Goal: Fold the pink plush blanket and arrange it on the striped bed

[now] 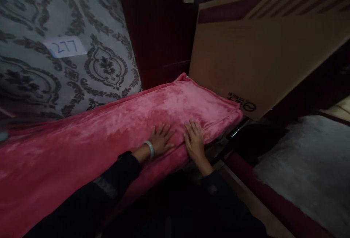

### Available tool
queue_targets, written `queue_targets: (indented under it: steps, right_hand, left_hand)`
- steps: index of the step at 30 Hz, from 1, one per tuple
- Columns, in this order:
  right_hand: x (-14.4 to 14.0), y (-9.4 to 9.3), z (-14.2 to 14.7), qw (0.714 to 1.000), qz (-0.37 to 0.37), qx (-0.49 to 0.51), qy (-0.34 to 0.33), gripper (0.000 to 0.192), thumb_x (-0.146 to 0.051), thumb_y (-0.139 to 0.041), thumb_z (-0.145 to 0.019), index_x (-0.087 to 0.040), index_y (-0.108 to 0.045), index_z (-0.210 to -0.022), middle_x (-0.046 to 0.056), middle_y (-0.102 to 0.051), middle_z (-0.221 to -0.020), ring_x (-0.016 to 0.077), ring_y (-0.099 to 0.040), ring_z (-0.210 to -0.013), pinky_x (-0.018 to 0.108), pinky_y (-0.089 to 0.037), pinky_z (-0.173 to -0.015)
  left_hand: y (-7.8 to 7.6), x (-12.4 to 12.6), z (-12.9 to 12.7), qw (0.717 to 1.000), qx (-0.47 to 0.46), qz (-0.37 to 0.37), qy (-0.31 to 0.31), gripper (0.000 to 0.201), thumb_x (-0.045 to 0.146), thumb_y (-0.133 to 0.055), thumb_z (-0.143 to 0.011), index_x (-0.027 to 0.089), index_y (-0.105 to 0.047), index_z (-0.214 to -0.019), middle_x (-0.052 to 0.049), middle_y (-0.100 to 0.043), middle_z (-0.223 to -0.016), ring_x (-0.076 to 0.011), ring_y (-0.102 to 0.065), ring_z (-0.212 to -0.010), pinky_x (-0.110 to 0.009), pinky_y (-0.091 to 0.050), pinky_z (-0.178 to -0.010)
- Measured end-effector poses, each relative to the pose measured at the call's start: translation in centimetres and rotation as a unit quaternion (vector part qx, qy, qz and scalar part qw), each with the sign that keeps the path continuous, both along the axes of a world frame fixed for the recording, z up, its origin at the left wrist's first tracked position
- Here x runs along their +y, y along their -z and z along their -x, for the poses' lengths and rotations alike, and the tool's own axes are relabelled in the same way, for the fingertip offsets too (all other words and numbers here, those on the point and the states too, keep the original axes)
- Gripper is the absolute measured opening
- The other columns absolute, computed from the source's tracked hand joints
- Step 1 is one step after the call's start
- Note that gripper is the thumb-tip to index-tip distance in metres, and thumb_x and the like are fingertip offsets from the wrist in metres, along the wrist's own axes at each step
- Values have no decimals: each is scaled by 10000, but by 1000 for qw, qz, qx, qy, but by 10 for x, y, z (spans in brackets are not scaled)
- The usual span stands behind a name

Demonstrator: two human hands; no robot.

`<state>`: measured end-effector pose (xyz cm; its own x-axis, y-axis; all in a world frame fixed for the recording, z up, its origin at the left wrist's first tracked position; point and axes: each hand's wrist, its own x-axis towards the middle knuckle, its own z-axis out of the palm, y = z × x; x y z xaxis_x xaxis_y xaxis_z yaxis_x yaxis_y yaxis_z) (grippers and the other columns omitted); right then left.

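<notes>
Head view: left hand (161,140) and right hand (194,141) both open, pressed flat side by side on pink blanket (109,128), near its right end. Far right, cardboard box (262,55) touching blanket; far left, patterned mattress (68,41).

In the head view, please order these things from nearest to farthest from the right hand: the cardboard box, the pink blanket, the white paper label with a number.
1. pink blanket: under the right hand, touching it.
2. cardboard box: upper right, behind the blanket's end.
3. white paper label: far upper left, on the patterned mattress.
</notes>
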<state>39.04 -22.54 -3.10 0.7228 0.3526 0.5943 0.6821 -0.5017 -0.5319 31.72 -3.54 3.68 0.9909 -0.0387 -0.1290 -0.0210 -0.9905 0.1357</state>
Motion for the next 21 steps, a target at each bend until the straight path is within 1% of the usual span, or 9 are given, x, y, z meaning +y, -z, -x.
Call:
queue_targets:
  steps: [2,5,9,11,13,15,17,19,21]
  right_hand:
    - [-3,-6,-15,999,29,2,27,508,-361,-344,-1018,-183,-557,-1444,124,-444,-1569,270,-281,-1504,553,-223,-1220]
    - [-4,-19,-41,994,83,23,74,542,-348,-333,-1021,-142,-496,-1495,136,-398,-1599,275,-255,-1518,523,-197,-1231]
    - [2,-36,-73,979,170,56,101,592,-316,-362,-1008,-109,-389,-1562,159,-323,-1634,292,-221,-1534,529,-158,-1239]
    - [-2,-35,-81,969,204,86,113,596,-323,-401,-996,-106,-411,-1551,169,-319,-1632,320,-221,-1533,570,-146,-1232]
    - [-11,-25,-84,962,204,115,142,579,-334,-417,-988,-88,-470,-1510,187,-357,-1609,348,-247,-1520,614,-155,-1215]
    - [-22,-13,-83,965,166,112,171,546,-312,-401,-982,-79,-528,-1459,196,-420,-1570,354,-289,-1501,637,-168,-1203]
    - [-29,-6,-84,973,117,85,179,512,-267,-376,-975,-94,-582,-1411,192,-496,-1515,340,-340,-1475,628,-181,-1204]
    - [-28,-11,-91,981,84,65,163,501,-235,-358,-971,-108,-607,-1388,183,-545,-1473,315,-380,-1452,581,-206,-1215]
    - [-20,-24,-107,986,69,53,143,516,-235,-348,-981,-117,-569,-1433,170,-513,-1507,287,-367,-1463,530,-223,-1223]
  left_hand:
    - [0,-8,-11,1000,15,12,19,679,570,-468,-962,260,-395,-1562,-139,-267,-1675,-386,-192,-1551,-677,-153,-1218]
    - [-12,-11,-39,999,-21,33,35,588,475,-348,-1017,247,-402,-1557,-120,-309,-1664,-308,-239,-1548,-594,-175,-1248]
    - [-26,-13,-99,997,-71,10,-16,647,434,-410,-992,264,-289,-1604,-96,-145,-1714,-332,-104,-1577,-643,-119,-1243]
    - [-20,-21,-121,997,-60,-9,-56,681,475,-450,-969,284,-293,-1604,-93,-128,-1717,-382,-83,-1572,-685,-123,-1222]
    - [-7,-33,-132,997,-38,-19,-58,698,533,-472,-948,300,-331,-1591,-95,-162,-1709,-428,-85,-1560,-721,-123,-1201]
    - [6,-45,-134,1000,-19,-5,2,690,555,-458,-948,312,-346,-1584,-94,-208,-1697,-419,-124,-1558,-721,-136,-1199]
    - [14,-54,-134,994,-10,32,101,650,522,-439,-964,318,-360,-1576,-82,-260,-1683,-357,-191,-1557,-668,-177,-1221]
    - [13,-56,-139,979,-11,81,189,577,455,-425,-978,309,-439,-1536,-70,-358,-1645,-283,-296,-1531,-564,-249,-1241]
    - [5,-52,-150,972,-44,114,203,519,383,-391,-990,281,-525,-1481,-70,-428,-1608,-244,-347,-1508,-489,-279,-1246]
